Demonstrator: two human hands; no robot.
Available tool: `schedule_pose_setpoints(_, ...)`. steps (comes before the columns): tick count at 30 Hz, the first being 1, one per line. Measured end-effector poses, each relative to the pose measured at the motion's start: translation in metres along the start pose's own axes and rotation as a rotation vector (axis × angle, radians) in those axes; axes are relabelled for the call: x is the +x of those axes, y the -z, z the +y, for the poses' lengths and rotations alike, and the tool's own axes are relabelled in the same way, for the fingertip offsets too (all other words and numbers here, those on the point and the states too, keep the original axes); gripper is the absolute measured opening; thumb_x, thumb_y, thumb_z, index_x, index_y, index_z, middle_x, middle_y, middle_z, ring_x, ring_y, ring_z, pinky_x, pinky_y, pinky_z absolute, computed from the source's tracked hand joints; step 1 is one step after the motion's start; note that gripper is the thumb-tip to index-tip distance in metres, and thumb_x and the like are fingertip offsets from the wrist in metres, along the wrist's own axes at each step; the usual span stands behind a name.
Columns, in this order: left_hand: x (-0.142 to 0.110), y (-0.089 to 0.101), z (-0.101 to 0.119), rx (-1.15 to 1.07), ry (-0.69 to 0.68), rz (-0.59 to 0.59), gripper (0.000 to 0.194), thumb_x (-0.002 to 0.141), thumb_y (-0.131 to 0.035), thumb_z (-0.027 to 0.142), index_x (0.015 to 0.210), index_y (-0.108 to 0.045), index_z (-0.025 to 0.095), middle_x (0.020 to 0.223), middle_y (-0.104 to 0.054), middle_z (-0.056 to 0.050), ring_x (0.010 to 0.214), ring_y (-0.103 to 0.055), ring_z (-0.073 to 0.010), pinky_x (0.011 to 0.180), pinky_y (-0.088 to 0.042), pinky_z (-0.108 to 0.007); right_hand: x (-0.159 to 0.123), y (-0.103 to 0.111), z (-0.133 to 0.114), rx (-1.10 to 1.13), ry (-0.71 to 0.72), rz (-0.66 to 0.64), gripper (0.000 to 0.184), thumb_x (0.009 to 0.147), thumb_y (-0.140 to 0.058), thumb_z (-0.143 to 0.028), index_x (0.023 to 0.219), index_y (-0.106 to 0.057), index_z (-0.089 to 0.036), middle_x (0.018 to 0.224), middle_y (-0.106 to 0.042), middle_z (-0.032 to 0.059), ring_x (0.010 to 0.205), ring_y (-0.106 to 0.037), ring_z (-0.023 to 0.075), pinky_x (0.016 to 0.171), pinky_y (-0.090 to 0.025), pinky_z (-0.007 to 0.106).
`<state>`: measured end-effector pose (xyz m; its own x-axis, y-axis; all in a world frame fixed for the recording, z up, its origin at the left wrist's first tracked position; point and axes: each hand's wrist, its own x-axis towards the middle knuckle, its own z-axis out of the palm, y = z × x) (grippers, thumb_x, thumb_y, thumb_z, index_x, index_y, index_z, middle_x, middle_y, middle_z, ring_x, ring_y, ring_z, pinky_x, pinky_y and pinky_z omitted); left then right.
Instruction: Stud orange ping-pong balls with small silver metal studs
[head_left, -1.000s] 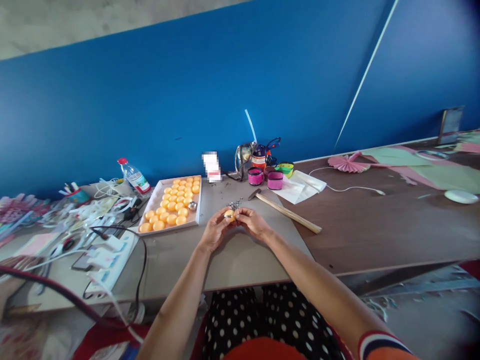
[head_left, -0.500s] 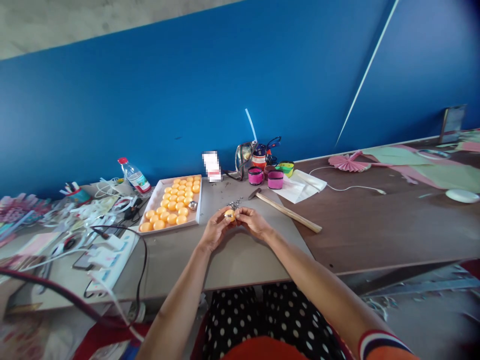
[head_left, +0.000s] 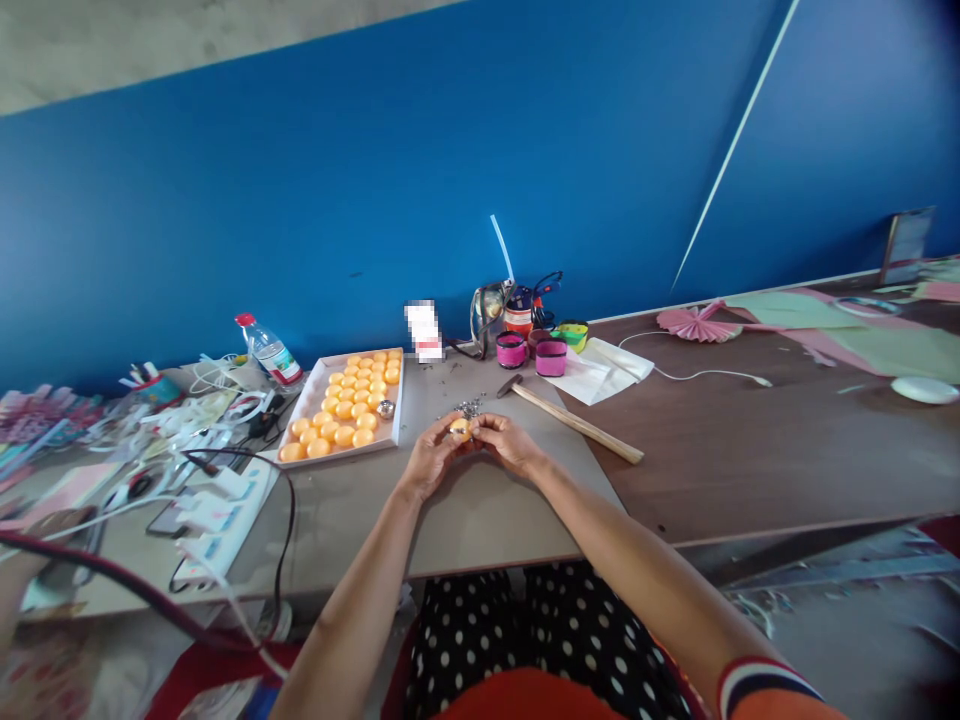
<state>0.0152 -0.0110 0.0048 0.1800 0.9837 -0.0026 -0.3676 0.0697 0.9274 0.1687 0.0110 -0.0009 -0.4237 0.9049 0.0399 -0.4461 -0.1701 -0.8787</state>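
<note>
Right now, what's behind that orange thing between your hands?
Behind the orange thing lie small shiny bits on the table. The left hand and right hand help hide what's under it.

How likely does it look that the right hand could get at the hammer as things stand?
Probably yes: the hammer lies uncovered near the right hand, nothing visibly between them, though that hand is at an orange ball.

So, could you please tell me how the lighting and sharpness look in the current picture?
Head view, centre: soft light, faint shadow on the table near the left hand and right hand; the orange ball shows, its fine detail too small to read; head view, left edge: pink strips look smeared; head view, top right: the blue partition darkens into the corner.
</note>
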Motion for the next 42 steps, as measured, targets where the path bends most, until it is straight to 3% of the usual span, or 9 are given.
schedule_pose_setpoints(27,0.0009,0.0016,-0.0033,0.048,-0.013,0.025,0.047,0.063,-0.073,0.020,0.108,-0.062,0.017,0.104,-0.064,-0.006,0.087,-0.060,-0.0183,0.083,-0.046,-0.035,-0.0001,0.0026,0.0000,-0.039,-0.001,0.005,0.023,0.057,-0.074,-0.031,0.068,-0.059,-0.016,0.062,-0.058,-0.0038,0.059,-0.052,0.0103,0.066,-0.040,0.027)
schedule_pose_setpoints(42,0.0048,0.0079,-0.0103,0.210,-0.004,0.070,0.059,0.063,-0.073,0.027,0.119,-0.057,0.017,0.095,-0.067,-0.006,0.075,-0.061,-0.0156,0.075,-0.049,-0.030,0.0049,0.0068,0.0078,-0.188,-0.014,0.052,0.019,0.061,-0.067,-0.030,0.071,-0.057,-0.017,0.058,-0.059,-0.0032,0.054,-0.053,0.0112,0.058,-0.042,0.026)
